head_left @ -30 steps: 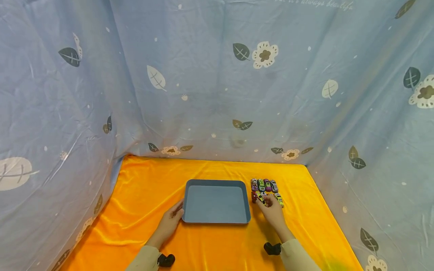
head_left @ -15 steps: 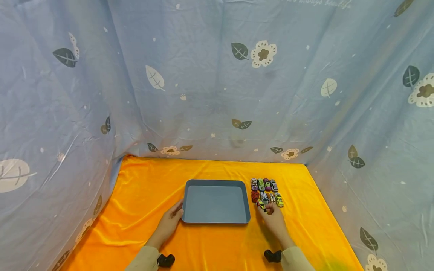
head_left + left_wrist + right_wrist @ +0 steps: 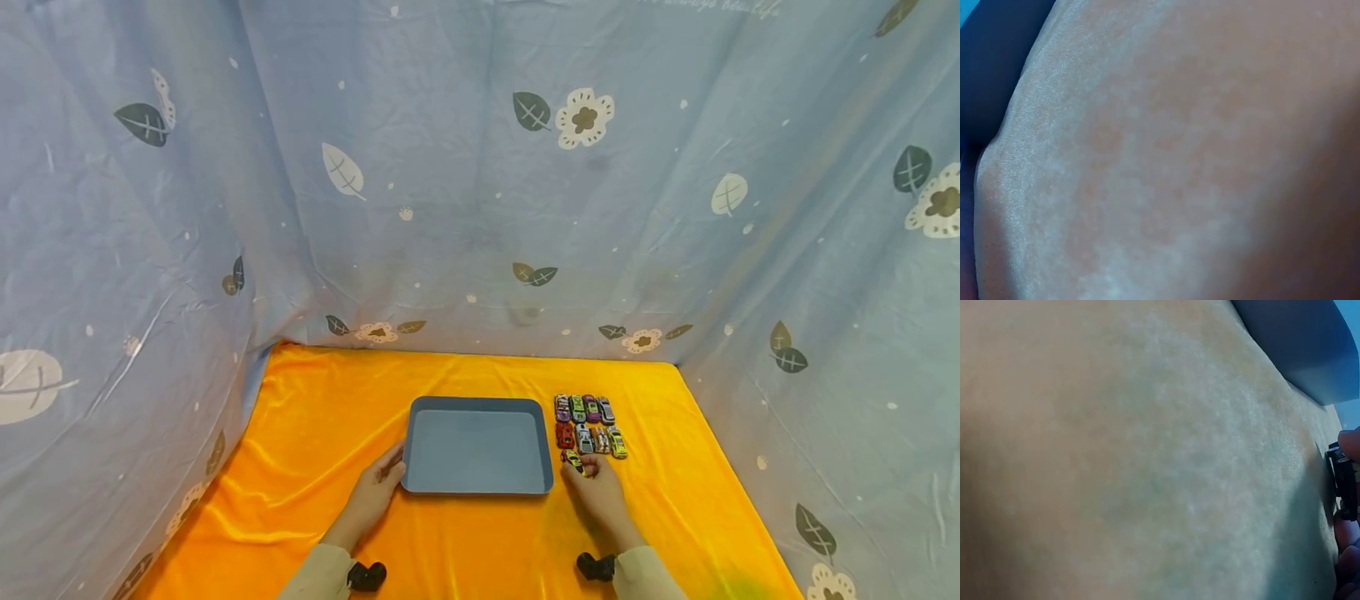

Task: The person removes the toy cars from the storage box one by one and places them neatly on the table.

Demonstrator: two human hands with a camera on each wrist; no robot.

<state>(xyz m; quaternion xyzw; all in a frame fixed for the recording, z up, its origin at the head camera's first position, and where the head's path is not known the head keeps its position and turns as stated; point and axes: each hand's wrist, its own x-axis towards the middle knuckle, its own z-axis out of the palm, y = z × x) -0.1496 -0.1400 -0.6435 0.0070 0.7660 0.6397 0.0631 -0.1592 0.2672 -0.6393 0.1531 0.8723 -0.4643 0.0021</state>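
A grey-blue rectangular tray (image 3: 480,446) lies on the orange cloth in the head view. My left hand (image 3: 372,492) rests against the tray's left wall, its thumb and fingers touching the outside; the fingertips are partly hidden. To the right of the tray, my right hand (image 3: 600,492) pinches a yellow-and-black toy car (image 3: 573,461). That car sits just in front of two rows of toy cars. A red toy car (image 3: 565,436) and a silver toy car (image 3: 585,438) are closest to it. The right wrist view catches the held toy car (image 3: 1344,481) at its right edge, looking dark.
Behind the front row is another row, with a green toy car (image 3: 578,408) and a purple toy car (image 3: 592,408). A yellow toy car (image 3: 617,442) ends the front row on the right. Blue patterned curtain (image 3: 480,208) encloses the orange cloth (image 3: 337,400) at the back and sides.
My right hand has drawn the yellow-and-black car nearer to me, from above the front row to a spot in front of it. My left hand and the tray stay in place.
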